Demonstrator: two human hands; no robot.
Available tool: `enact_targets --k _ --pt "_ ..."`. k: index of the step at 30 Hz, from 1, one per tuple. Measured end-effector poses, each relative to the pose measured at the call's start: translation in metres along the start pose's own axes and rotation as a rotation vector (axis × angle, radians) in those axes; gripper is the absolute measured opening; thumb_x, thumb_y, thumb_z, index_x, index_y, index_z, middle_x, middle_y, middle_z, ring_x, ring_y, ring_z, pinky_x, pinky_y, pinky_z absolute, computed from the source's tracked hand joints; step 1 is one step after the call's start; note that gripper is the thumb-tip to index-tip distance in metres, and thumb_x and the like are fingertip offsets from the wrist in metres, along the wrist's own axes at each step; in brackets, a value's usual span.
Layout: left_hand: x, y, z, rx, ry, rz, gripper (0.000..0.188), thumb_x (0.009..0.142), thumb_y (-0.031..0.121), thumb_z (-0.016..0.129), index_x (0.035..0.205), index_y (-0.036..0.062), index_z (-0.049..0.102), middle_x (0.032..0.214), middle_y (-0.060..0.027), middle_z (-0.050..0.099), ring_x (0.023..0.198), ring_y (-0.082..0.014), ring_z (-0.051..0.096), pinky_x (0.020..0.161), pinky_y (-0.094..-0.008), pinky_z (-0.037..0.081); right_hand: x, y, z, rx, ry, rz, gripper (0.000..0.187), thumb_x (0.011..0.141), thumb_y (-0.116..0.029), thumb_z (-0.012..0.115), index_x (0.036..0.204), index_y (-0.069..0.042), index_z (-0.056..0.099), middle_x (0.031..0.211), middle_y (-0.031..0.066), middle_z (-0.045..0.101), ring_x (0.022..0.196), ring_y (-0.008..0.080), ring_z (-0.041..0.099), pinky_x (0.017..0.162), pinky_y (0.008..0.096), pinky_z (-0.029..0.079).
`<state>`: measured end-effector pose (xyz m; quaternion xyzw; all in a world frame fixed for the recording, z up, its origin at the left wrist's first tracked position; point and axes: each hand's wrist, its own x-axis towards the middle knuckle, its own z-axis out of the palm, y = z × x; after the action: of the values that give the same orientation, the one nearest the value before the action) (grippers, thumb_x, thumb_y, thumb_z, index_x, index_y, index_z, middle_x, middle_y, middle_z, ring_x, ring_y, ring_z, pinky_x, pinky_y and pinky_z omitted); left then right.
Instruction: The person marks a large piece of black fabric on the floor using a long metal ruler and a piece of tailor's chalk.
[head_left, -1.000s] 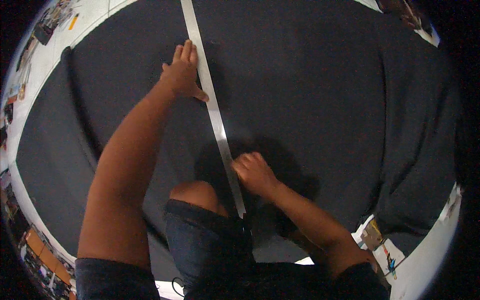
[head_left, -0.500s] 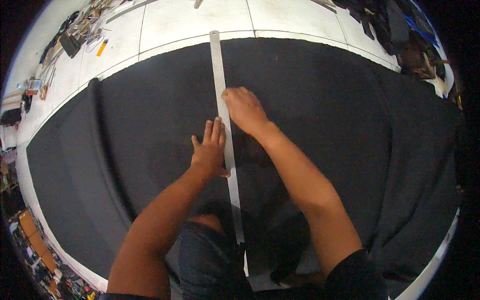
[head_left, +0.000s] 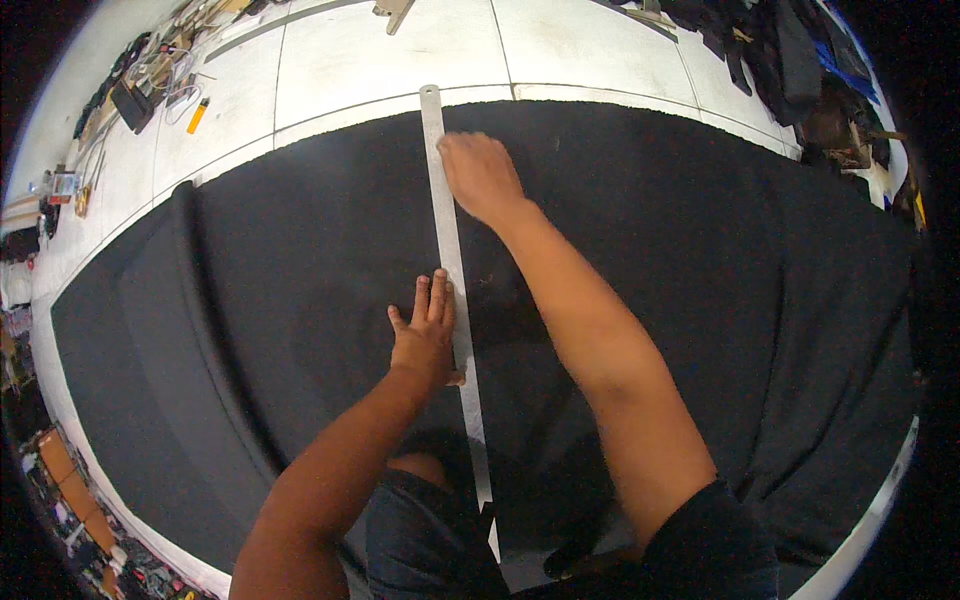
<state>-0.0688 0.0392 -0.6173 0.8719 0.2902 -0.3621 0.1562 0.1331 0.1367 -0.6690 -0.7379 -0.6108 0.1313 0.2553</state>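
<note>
A wide sheet of black fabric (head_left: 620,240) is spread over a white tiled floor. Across it, from near to far, lies a long metal ruler (head_left: 448,228), its holed end reaching past the fabric's far edge. My left hand (head_left: 425,335) lies with fingers stretched along the ruler's left side, its thumb on the ruler. Farther along, my right hand (head_left: 482,178) is closed, fingers pinched together at the ruler's right edge. Whatever it pinches is too small or hidden to make out.
A rolled fold (head_left: 205,290) runs down the fabric's left part. On the white floor (head_left: 380,60) beyond lie an orange-yellow cutter or lighter (head_left: 197,116), cables and scraps. Dark cloth is heaped at the far right (head_left: 790,60). Clutter with a brown board (head_left: 75,485) lines the left.
My right hand has moved farther along the ruler, away from me. The left hand keeps its place against the ruler. The whole view has shifted slightly.
</note>
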Motion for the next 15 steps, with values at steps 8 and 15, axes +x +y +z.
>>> enact_targets --k 8,15 --pt "-0.003 0.001 0.004 0.03 0.051 0.018 0.139 0.056 0.059 0.089 0.157 0.0 0.014 0.166 -0.0164 0.003 0.153 -0.035 0.009 0.11 -0.064 0.037 -0.023 0.005 0.009 -0.001 0.138 -0.128 0.018 0.097 -0.018 0.051 0.097 -0.007 0.065 0.091 0.0155 0.068 0.092 0.0355 0.063 0.086 0.0512 0.045" --pt "-0.002 0.008 0.0 0.081 0.044 0.008 0.138 0.057 0.058 0.089 0.157 -0.0004 0.014 0.165 -0.0177 0.006 0.153 -0.0352 0.01 0.11 -0.0625 0.038 0.005 0.008 0.002 -0.092 0.084 -0.069 0.017 0.093 -0.014 0.05 0.092 -0.008 0.067 0.092 0.0136 0.069 0.093 0.0358 0.065 0.081 0.0508 0.048"
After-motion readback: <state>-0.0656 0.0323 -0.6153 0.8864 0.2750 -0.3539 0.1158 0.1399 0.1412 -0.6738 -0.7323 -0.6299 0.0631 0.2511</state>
